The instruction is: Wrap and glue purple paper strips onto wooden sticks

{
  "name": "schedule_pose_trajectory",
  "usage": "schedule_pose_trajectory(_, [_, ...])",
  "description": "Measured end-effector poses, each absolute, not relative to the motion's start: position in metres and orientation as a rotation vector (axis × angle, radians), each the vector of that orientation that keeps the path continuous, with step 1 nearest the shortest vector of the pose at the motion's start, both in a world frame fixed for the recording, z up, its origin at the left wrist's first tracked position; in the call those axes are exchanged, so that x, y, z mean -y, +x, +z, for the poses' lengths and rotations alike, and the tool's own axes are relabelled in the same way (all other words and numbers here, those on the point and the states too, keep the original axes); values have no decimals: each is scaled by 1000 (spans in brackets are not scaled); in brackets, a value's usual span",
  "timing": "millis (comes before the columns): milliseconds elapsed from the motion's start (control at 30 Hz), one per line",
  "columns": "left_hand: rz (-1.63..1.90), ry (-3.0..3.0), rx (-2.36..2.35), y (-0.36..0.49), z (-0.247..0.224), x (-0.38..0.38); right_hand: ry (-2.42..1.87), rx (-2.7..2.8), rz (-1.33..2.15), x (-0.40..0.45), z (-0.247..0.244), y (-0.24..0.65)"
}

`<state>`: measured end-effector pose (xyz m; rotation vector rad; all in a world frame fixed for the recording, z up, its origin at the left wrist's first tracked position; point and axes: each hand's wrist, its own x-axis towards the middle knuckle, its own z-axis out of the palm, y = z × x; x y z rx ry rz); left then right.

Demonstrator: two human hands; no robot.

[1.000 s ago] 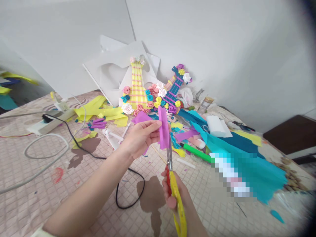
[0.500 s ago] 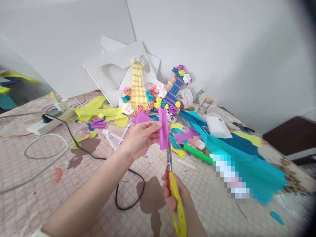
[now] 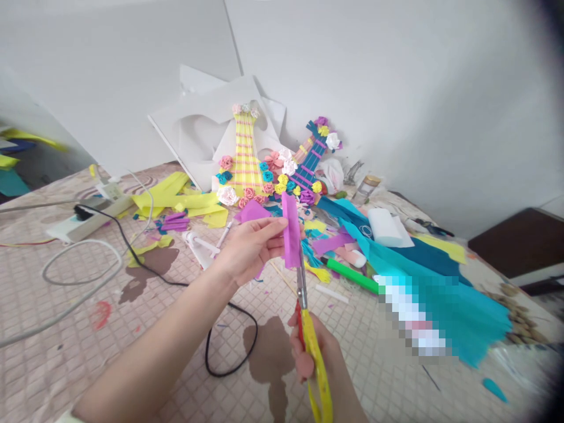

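My left hand [image 3: 255, 247] pinches a folded purple paper strip [image 3: 291, 232] upright between thumb and fingers. Below and to the right, my right hand [image 3: 319, 352] is wrapped round the red and yellow handles of the scissors [image 3: 302, 291]. The scissor blades point up and lie along the strip's lower right edge. Behind the hands, a yellow guitar-shaped craft [image 3: 245, 150] with paper roses leans upright, beside a dark blue one [image 3: 312, 158] with purple bands.
On the left lie a power strip [image 3: 88, 220], cables and yellow paper [image 3: 176, 197]. A green glue gun or pen-like tool [image 3: 352, 275], a white roll [image 3: 385, 227] and turquoise paper [image 3: 445, 305] lie on the right. A glass jar [image 3: 366, 188] stands behind.
Both hands hold nearly the same place. The purple strip has tilted and shifted very slightly against the scissor blades.
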<state>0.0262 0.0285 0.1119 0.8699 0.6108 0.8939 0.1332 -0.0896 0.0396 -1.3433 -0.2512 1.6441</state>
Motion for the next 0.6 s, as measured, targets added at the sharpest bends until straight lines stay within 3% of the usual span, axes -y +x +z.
schedule_pose_trajectory(600, [893,865,-597,26,112,-29,-1249,338,1654,96,23,138])
